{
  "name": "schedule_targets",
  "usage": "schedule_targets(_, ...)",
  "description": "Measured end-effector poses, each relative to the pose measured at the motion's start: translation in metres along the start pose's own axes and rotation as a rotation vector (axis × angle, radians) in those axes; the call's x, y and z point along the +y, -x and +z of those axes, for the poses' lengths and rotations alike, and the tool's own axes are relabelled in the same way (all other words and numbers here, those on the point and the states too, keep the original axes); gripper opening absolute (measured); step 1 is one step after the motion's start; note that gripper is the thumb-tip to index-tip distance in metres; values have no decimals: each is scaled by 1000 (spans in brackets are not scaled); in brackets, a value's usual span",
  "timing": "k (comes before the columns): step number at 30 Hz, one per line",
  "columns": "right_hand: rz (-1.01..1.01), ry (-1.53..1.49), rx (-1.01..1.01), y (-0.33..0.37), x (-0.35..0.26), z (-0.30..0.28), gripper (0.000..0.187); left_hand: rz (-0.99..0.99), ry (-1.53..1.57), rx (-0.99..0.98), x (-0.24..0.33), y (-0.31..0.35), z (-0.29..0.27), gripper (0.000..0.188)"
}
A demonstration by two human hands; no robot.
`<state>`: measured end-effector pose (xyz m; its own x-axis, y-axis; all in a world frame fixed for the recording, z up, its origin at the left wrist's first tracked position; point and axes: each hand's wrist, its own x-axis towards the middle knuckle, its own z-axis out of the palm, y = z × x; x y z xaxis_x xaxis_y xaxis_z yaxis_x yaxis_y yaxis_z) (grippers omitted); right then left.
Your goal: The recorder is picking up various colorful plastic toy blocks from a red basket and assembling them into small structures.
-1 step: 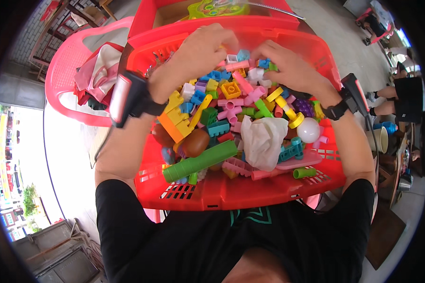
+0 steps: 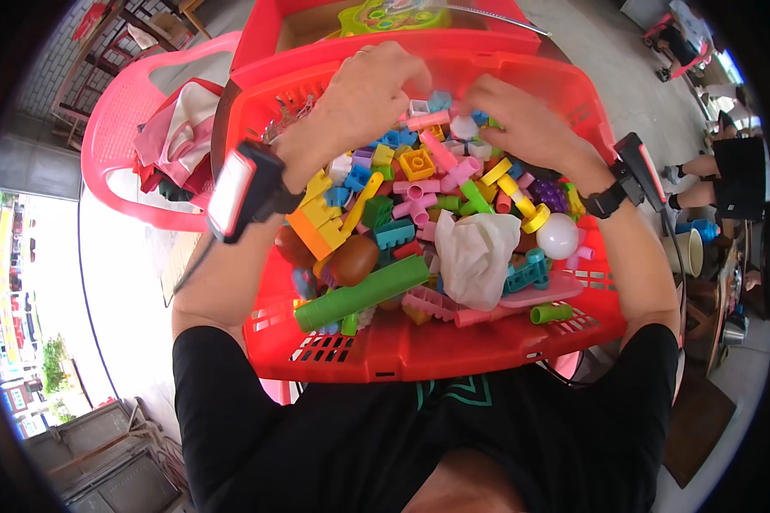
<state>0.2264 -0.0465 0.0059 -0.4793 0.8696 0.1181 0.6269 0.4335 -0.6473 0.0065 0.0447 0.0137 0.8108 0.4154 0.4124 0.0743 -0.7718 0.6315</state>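
Observation:
A red plastic basket (image 2: 385, 363) in front of me is heaped with mixed toy building blocks and other plastic toys. Over its far left part reaches my left hand (image 2: 372, 90), its fingers bent and blurred. My right hand (image 2: 522, 124) is over the far right part, fingers curled down beside a small blue block (image 2: 480, 117); their tips are blurred. Whether either hand pinches anything cannot be made out. Between the hands lie a light blue piece (image 2: 440, 101) and a white piece (image 2: 464, 128). Closer are a yellow block (image 2: 417, 164) and pink pieces (image 2: 415, 203).
A green half-tube (image 2: 364, 293), a crumpled white bag (image 2: 477, 256) and a white ball (image 2: 559, 236) lie on the near heap. Beyond the basket is a red box (image 2: 304, 30) with a green toy (image 2: 393, 17). A pink chair (image 2: 111, 128) bearing cloth stands left.
My left hand and wrist have shifted slightly. My right fingers have moved a little, and the white piece near them has changed position.

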Motion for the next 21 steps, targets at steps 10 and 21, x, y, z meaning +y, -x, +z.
schedule_targets(10,-244,873,31,11,-6,47,21,546,-137,314,227,43,1,16)
schedule_targets(21,-168,846,25,16,-10,49,22,600,95,126,268,47,18,15)
